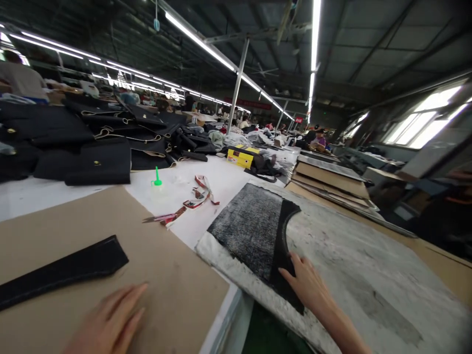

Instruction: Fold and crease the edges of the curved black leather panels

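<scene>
grip of the right hand (309, 283) is touching the curved edge of the black panel (254, 226), whether pinching it i cannot tell, and the blurred left hand (110, 319) is showing straightened fingers over the tan board (180, 295). the white table (217, 169) is stretching behind, the stained pale board (354, 246) is bearing the panel, the tan board is bearing a black strip (77, 265), and scissors (166, 217) are lying beyond.

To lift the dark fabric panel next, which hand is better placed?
Likely the right hand: it touches the dark fabric panel at its curved edge. The left hand is over the tan board, well away.
</scene>
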Tool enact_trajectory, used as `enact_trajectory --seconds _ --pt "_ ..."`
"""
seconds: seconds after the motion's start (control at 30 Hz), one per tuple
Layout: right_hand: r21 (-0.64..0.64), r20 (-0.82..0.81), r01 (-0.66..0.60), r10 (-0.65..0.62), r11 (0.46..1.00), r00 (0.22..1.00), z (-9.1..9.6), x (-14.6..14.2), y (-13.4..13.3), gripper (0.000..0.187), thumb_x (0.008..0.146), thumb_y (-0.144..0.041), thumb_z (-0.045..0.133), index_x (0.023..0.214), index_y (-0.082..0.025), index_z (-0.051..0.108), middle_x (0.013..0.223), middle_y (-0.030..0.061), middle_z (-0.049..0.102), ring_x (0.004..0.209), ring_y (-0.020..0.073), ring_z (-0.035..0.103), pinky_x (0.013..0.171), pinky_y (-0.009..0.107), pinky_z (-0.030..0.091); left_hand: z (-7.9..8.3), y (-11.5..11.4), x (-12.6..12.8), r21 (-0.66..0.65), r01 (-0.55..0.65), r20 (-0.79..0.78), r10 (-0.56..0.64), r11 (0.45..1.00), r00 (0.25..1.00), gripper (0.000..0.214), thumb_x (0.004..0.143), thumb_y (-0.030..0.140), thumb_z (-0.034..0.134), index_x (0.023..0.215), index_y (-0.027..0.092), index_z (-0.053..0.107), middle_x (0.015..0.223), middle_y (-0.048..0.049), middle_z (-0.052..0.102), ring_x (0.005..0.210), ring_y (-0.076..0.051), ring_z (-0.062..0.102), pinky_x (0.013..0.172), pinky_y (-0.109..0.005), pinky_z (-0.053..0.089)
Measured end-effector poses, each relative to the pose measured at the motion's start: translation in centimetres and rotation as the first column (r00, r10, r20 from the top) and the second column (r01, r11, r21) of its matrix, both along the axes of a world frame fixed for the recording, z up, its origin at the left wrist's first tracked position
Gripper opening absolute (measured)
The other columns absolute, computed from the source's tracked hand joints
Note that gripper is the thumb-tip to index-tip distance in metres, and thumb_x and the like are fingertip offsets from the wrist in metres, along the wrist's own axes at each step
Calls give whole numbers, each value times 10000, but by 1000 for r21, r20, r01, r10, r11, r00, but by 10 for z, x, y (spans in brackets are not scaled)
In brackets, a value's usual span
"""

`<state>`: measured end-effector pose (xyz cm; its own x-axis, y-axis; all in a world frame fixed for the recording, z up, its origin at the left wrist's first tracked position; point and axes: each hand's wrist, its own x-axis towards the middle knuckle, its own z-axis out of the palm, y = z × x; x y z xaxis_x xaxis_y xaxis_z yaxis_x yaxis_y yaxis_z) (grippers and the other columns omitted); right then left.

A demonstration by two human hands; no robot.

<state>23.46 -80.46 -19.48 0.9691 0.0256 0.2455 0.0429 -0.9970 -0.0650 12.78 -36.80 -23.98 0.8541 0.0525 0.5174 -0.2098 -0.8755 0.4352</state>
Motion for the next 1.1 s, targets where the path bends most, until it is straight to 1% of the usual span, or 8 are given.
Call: enact_trajectory --seconds 0.1,0.27,0.4,0.53,0.67,0.8,0.97,1.1 --pt "174 -37 21 -15 984 999 -7 -8 -6 398 869 -316 523 1222 -132 509 934 126 604 836 303 636 671 371 465 21 -76 18 109 238 49 -244 965 968 297 915 279 444 1178 311 580 1098 -12 663 961 -189 644 814 -281 555" --pt "349 -85 12 19 937 996 -4 -3 -14 428 817 -213 474 1240 -144 487 755 48 593 724 254 601 664 347 424 46 -189 33 118 482 -45 -480 868 876 324 828 88 476 1089 245 587 1066 -40 639 936 -191 614 799 -302 537" --pt "536 -168 28 74 844 983 0 8 -22 464 742 -156 476 1205 -171 498 597 -33 504 601 186 536 584 277 384 32 -232 39 175 665 -122 -654 726 746 254 801 116 543 1037 208 568 1009 -40 625 916 -214 578 777 -336 513" --pt "764 -322 146 175 629 930 7 22 -23 456 717 -221 509 1171 -187 508 522 -75 427 444 133 443 432 223 324 24 -254 42 244 734 -168 -718 633 675 408 856 222 548 1248 146 468 1228 -77 576 1023 -241 542 827 -363 490" --pt "889 -375 252 292 382 880 15 31 -25 401 724 -314 545 1106 -189 550 659 -23 562 512 122 524 453 215 409 22 -275 43 275 690 -179 -670 669 721 467 936 292 476 1372 156 381 1411 -86 466 1114 -249 513 873 -385 474" --pt "938 -330 266 343 223 879 18 36 -29 342 704 -353 614 988 -163 615 761 31 636 608 130 592 539 227 482 13 -290 46 245 599 -251 -547 762 799 509 926 363 517 1367 125 431 1390 -121 498 1125 -274 523 915 -409 466" --pt "977 -203 153 416 149 887 30 43 -36 369 733 -390 609 1018 -158 644 905 88 680 806 196 658 715 300 532 7 -294 47 192 537 -267 -482 822 834 503 921 385 515 1350 125 477 1363 -108 532 1151 -294 515 945 -440 462" --pt "976 -114 6 492 216 863 39 53 -35 404 706 -349 653 1066 -167 648 952 74 682 906 212 645 836 332 498 8 -292 52 177 422 -240 -377 889 894 467 916 363 520 1324 136 516 1345 -106 549 1165 -308 509 950 -465 459"
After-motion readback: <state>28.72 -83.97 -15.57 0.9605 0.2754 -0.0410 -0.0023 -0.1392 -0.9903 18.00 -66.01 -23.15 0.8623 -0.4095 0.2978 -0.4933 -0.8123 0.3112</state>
